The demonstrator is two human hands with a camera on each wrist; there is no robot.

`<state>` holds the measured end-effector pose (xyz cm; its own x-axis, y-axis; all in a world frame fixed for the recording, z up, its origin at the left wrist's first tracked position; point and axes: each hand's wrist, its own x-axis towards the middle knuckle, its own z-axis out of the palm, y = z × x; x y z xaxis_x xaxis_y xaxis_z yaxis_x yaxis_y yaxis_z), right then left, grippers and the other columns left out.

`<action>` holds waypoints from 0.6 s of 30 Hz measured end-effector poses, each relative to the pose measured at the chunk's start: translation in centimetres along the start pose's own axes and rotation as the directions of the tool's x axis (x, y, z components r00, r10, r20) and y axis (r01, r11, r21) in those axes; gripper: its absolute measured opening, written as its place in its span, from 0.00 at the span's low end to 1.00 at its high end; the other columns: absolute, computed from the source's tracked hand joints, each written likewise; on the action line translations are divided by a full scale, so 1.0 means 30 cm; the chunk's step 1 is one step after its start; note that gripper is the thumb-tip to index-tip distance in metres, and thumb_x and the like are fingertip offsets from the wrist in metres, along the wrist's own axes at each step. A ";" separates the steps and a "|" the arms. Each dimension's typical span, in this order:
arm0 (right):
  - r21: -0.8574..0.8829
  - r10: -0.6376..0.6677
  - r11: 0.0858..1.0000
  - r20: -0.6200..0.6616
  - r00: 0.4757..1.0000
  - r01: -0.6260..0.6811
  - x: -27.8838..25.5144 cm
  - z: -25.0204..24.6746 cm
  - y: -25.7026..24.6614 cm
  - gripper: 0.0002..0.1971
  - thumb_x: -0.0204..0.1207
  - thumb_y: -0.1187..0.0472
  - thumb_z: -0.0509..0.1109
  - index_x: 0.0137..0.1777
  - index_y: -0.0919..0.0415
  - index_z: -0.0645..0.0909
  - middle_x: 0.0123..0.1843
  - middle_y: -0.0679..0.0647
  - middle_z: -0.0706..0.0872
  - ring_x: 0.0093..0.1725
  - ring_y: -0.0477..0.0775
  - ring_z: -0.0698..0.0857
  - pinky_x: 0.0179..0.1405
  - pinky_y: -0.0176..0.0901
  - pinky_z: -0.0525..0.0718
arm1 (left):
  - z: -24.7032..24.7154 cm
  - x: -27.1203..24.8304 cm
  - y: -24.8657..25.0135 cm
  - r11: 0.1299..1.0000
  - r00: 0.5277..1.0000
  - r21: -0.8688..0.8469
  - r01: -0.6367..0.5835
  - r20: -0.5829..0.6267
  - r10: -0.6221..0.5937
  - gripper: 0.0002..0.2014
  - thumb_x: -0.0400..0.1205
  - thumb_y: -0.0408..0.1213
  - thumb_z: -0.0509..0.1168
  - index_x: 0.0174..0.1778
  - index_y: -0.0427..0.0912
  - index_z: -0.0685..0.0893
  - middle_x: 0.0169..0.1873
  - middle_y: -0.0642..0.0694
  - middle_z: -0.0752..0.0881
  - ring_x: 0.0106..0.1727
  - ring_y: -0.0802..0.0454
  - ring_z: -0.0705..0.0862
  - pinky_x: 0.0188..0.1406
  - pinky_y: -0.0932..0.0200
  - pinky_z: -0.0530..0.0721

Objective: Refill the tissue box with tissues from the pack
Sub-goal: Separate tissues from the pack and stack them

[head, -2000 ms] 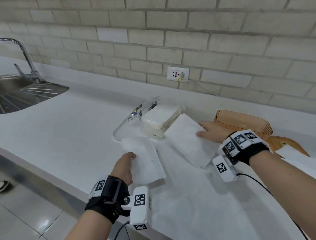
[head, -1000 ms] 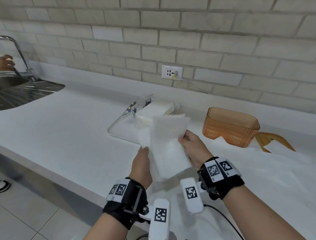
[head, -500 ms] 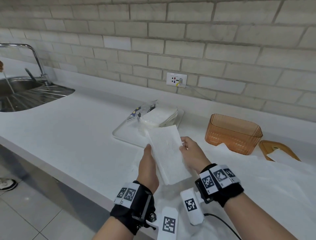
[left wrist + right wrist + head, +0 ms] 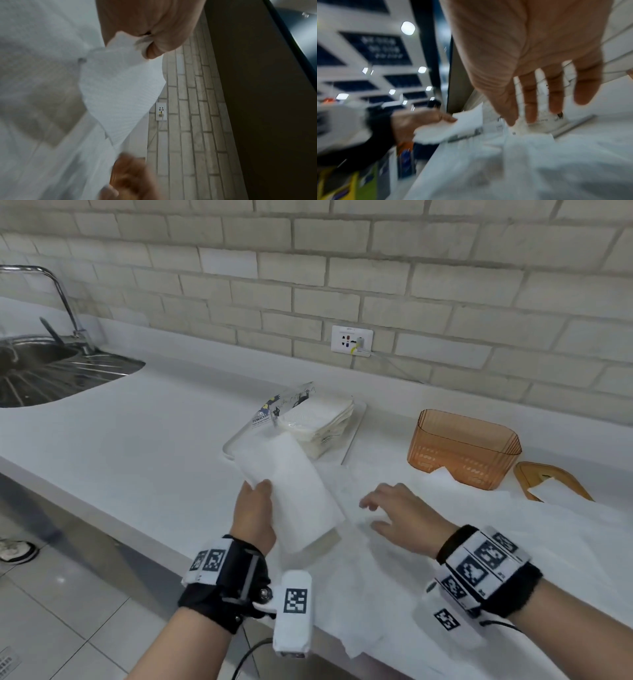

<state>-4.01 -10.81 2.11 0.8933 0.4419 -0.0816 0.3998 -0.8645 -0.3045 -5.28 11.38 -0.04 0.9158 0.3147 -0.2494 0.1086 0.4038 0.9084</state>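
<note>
My left hand (image 4: 255,508) holds a folded stack of white tissues (image 4: 291,491) above the counter's front edge, thumb on top; the left wrist view shows the tissues (image 4: 118,86) pinched in that hand (image 4: 147,40). My right hand (image 4: 387,511) hovers open to the right of the stack, fingers spread, touching nothing; the right wrist view shows its spread fingers (image 4: 554,94). The opened tissue pack (image 4: 308,419) lies on a white tray (image 4: 356,436) behind. The orange tissue box (image 4: 462,446) stands empty at the right, its lid (image 4: 551,477) beside it.
Loose unfolded tissue sheets (image 4: 479,542) cover the counter under my right arm. A steel sink (image 4: 44,374) with a tap sits at the far left. A wall socket (image 4: 352,340) with a cable is on the brick wall. The counter edge runs below my left wrist.
My right hand has let go of the tissue stack and moved away to the right, fingers spread. The left hand keeps holding the stack, now tilted flatter.
</note>
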 end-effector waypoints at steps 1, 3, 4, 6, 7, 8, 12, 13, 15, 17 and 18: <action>-0.047 -0.070 0.996 0.098 0.993 0.075 -0.025 0.023 0.010 0.19 0.80 0.58 0.64 0.71 0.52 0.72 0.67 0.48 0.74 0.68 0.52 0.68 0.67 0.48 0.71 | -0.022 0.006 0.010 1.000 1.000 -0.009 -0.010 -0.006 0.010 0.17 0.86 0.27 0.49 0.69 0.39 0.73 0.55 0.41 0.85 0.50 0.44 0.84 0.46 0.51 0.82; -0.130 -0.156 0.973 0.237 0.959 0.190 -0.056 0.071 0.020 0.22 0.79 0.56 0.65 0.73 0.50 0.70 0.71 0.46 0.70 0.70 0.52 0.65 0.64 0.47 0.70 | -0.054 0.011 0.019 1.000 1.000 -0.024 -0.015 -0.009 0.015 0.16 0.86 0.28 0.49 0.68 0.40 0.73 0.53 0.42 0.84 0.50 0.45 0.83 0.46 0.52 0.81; -0.161 -0.181 0.960 0.263 0.948 0.228 -0.063 0.089 0.021 0.24 0.79 0.56 0.65 0.75 0.50 0.68 0.72 0.46 0.69 0.71 0.52 0.65 0.62 0.47 0.70 | -0.066 0.007 0.020 0.999 1.000 -0.028 -0.014 -0.011 0.014 0.16 0.86 0.28 0.50 0.68 0.40 0.73 0.54 0.42 0.84 0.50 0.45 0.83 0.48 0.51 0.81; -0.192 -0.220 0.941 0.279 0.935 0.279 -0.065 0.118 0.020 0.27 0.77 0.58 0.65 0.76 0.49 0.65 0.72 0.46 0.68 0.71 0.52 0.64 0.62 0.48 0.68 | -0.087 -0.001 0.014 1.000 1.000 -0.023 -0.012 -0.011 0.011 0.15 0.86 0.27 0.49 0.65 0.42 0.74 0.51 0.43 0.84 0.49 0.46 0.83 0.47 0.52 0.81; -0.206 -0.228 0.934 0.282 0.932 0.291 -0.062 0.129 0.018 0.28 0.77 0.58 0.65 0.77 0.49 0.64 0.72 0.46 0.68 0.70 0.52 0.64 0.62 0.49 0.67 | -0.097 -0.005 0.009 1.000 1.000 -0.019 -0.007 -0.012 0.007 0.14 0.86 0.27 0.49 0.63 0.42 0.74 0.50 0.44 0.84 0.48 0.47 0.83 0.45 0.53 0.81; -0.218 -0.224 0.932 0.281 0.933 0.290 -0.058 0.135 0.014 0.28 0.76 0.57 0.65 0.77 0.50 0.64 0.70 0.47 0.69 0.69 0.52 0.64 0.62 0.49 0.66 | -0.106 -0.008 0.004 1.000 1.000 -0.017 0.003 -0.025 -0.004 0.14 0.86 0.27 0.49 0.63 0.42 0.74 0.48 0.45 0.84 0.47 0.48 0.83 0.44 0.54 0.80; -0.204 -0.181 0.948 0.290 0.940 0.246 -0.043 0.128 0.004 0.19 0.75 0.55 0.67 0.66 0.51 0.73 0.52 0.42 0.67 0.65 0.50 0.65 0.62 0.47 0.64 | -0.149 -0.015 -0.014 0.999 0.994 -0.004 0.047 -0.095 -0.047 0.12 0.86 0.28 0.51 0.59 0.42 0.76 0.47 0.46 0.83 0.45 0.48 0.82 0.41 0.55 0.79; -0.197 -0.186 0.948 0.291 0.939 0.249 -0.041 0.126 0.004 0.16 0.74 0.55 0.68 0.61 0.52 0.75 0.52 0.42 0.65 0.64 0.50 0.65 0.62 0.46 0.64 | -0.158 -0.017 -0.016 0.999 0.993 0.001 0.051 -0.103 -0.050 0.11 0.86 0.28 0.51 0.56 0.43 0.77 0.46 0.46 0.83 0.45 0.48 0.81 0.41 0.55 0.78; -0.173 -0.205 0.950 0.288 0.935 0.261 -0.033 0.123 0.006 0.10 0.72 0.54 0.70 0.52 0.49 0.75 0.52 0.41 0.65 0.62 0.48 0.65 0.62 0.46 0.64 | -0.174 -0.026 -0.019 0.998 0.992 -0.007 0.058 -0.111 -0.059 0.11 0.86 0.29 0.51 0.54 0.45 0.77 0.46 0.46 0.83 0.45 0.48 0.81 0.40 0.54 0.78; -0.134 -0.201 0.959 0.296 0.934 0.248 -0.024 0.120 0.006 0.12 0.70 0.55 0.71 0.48 0.47 0.70 0.53 0.40 0.68 0.59 0.46 0.65 0.63 0.45 0.64 | -0.187 -0.036 -0.022 0.998 0.992 -0.023 0.060 -0.106 -0.062 0.11 0.86 0.29 0.51 0.59 0.44 0.76 0.47 0.46 0.83 0.46 0.48 0.82 0.38 0.54 0.78; -0.109 -0.183 0.968 0.307 0.934 0.225 -0.019 0.118 0.002 0.14 0.69 0.56 0.71 0.50 0.47 0.69 0.51 0.41 0.71 0.57 0.45 0.66 0.63 0.45 0.64 | -0.192 -0.040 -0.023 0.998 0.993 -0.034 0.061 -0.101 -0.064 0.12 0.87 0.29 0.51 0.62 0.44 0.75 0.48 0.46 0.83 0.46 0.48 0.82 0.39 0.54 0.78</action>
<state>-5.22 -10.28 -1.21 0.6984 0.6443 -0.3118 0.6108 -0.7635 -0.2096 -8.68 15.67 -2.30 0.8634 0.3732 -0.3395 0.1507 0.4514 0.8795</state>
